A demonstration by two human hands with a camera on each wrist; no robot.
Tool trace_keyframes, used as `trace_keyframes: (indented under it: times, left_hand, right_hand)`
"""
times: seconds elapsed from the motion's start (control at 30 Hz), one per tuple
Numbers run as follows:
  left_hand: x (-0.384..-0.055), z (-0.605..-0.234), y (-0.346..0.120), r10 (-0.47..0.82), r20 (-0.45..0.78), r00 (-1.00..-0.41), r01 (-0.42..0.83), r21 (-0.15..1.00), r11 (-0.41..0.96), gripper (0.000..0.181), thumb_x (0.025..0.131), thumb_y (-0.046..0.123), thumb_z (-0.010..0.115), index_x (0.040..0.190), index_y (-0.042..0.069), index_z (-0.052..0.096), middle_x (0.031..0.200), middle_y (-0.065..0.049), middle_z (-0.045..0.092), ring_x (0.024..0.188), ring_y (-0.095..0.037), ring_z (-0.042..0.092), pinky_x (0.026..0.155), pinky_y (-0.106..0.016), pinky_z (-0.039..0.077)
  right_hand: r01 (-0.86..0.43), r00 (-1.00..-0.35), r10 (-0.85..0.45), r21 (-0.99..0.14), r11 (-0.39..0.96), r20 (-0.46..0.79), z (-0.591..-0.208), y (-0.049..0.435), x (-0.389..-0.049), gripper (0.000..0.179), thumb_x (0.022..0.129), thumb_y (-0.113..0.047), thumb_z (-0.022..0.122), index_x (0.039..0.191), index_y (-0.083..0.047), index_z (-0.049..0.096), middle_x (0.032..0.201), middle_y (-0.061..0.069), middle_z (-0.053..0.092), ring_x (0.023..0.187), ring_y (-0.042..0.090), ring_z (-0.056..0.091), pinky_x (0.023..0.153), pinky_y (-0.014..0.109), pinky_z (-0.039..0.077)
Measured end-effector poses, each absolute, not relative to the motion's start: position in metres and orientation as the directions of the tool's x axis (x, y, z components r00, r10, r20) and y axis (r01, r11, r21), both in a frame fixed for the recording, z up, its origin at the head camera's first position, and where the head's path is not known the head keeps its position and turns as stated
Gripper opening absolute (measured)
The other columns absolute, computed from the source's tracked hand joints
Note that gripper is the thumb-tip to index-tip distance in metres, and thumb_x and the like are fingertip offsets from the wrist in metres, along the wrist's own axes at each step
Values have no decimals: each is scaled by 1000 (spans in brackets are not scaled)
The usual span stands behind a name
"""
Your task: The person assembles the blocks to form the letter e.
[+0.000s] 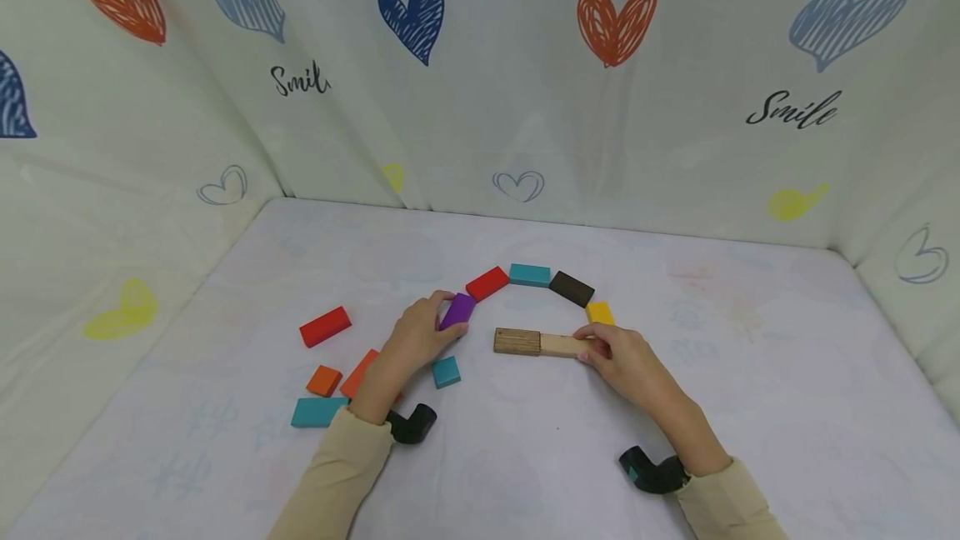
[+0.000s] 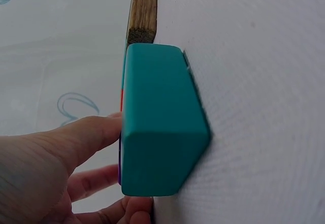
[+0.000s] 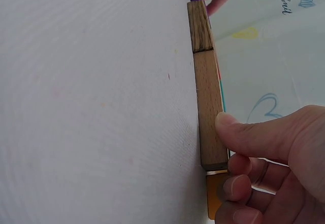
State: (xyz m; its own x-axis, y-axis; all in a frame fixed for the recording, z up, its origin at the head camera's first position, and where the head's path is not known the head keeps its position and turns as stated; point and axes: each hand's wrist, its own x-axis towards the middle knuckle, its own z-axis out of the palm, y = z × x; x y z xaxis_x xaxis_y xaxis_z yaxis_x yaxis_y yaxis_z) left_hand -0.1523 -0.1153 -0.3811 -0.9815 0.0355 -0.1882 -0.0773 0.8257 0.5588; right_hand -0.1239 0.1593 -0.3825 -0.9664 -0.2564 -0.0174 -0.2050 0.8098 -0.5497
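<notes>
My left hand [image 1: 415, 332] pinches a purple block [image 1: 458, 309] at the left end of an arch of flat blocks. From there the arch runs through a red block [image 1: 487, 283], a teal block [image 1: 530, 275] and a black block [image 1: 572, 288] to a yellow block [image 1: 600, 312]. Below the arch, a dark wooden block [image 1: 517, 341] lies end to end with a pale wooden block [image 1: 558, 346], whose right end my right hand [image 1: 630, 365] grips between thumb and fingers. A small teal block [image 2: 157, 92] fills the left wrist view, hiding most of the purple one.
Left of my left hand lie a red block [image 1: 326, 327], a small orange block [image 1: 324, 381], a longer orange block [image 1: 358, 373] partly under the forearm, and a teal block [image 1: 315, 412]. A white cloth [image 1: 525, 473] covers the table; printed curtains [image 1: 495, 107] stand behind it.
</notes>
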Motion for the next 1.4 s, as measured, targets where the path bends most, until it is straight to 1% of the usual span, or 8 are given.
trace_keyframes:
  times: [0.13,0.5,0.6,0.73,0.9,1.03,1.23,1.4]
  left_hand:
    - [-152,-381,-115,39,-190,-981,-74,550,832,60,85,31,67,136,13,43,86,-8,51,82,-19,48,65,-27,44]
    - [-153,-380,-114,31,-198,-980,-85,551,830,60,84,31,67,136,13,42,90,-8,53,86,-20,50,71,-31,50]
    - [-154,-380,-115,33,-202,-979,-87,558,825,61,84,31,67,136,12,42,88,-8,52,83,-19,49,66,-28,47]
    - [-155,-381,-118,42,-204,-978,-85,576,813,62,84,34,68,136,11,42,79,-6,49,72,-16,47,58,-23,39]
    - [-155,-378,-124,74,-222,-972,-77,602,795,61,85,33,66,136,9,42,75,-4,49,66,-15,45,56,-22,35]
    - [-153,-373,-132,106,-241,-965,-71,625,778,55,87,29,64,134,8,44,80,-5,53,71,-16,48,60,-23,40]
    - [-148,-362,-146,113,-269,-956,-88,636,767,48,88,29,62,131,12,48,93,-6,57,83,-17,52,68,-25,47]
    - [-140,-349,-160,127,-274,-953,-81,635,768,42,89,27,62,127,11,51,99,-7,58,88,-19,53,69,-26,48]
  right_hand:
    - [-207,-966,-259,-553,807,-16,-383,159,-124,23,84,-9,66,107,-7,63,68,1,44,66,14,40,58,23,33]
    - [-206,-966,-259,-551,809,-20,-383,160,-125,23,84,-10,67,107,-7,64,69,0,47,67,14,42,60,23,36]
    - [-213,-965,-263,-553,805,-12,-381,160,-124,23,84,-9,67,107,-7,64,69,0,47,68,14,43,60,23,36]
    - [-214,-964,-264,-552,806,-11,-381,161,-125,23,84,-10,67,107,-7,64,68,0,45,67,14,42,59,23,35]
    - [-208,-965,-260,-549,810,-18,-382,161,-125,24,84,-11,67,107,-8,64,68,0,44,66,14,41,59,22,34]
    - [-224,-963,-268,-551,804,1,-382,161,-124,23,83,-9,67,106,-7,64,67,0,44,65,13,40,58,23,33]
    - [-231,-962,-274,-548,804,5,-382,160,-124,23,84,-9,67,106,-6,64,67,0,46,64,13,41,57,22,34]
    - [-226,-962,-272,-545,807,-4,-383,159,-124,24,84,-9,67,107,-6,64,69,0,48,66,13,42,58,23,35]
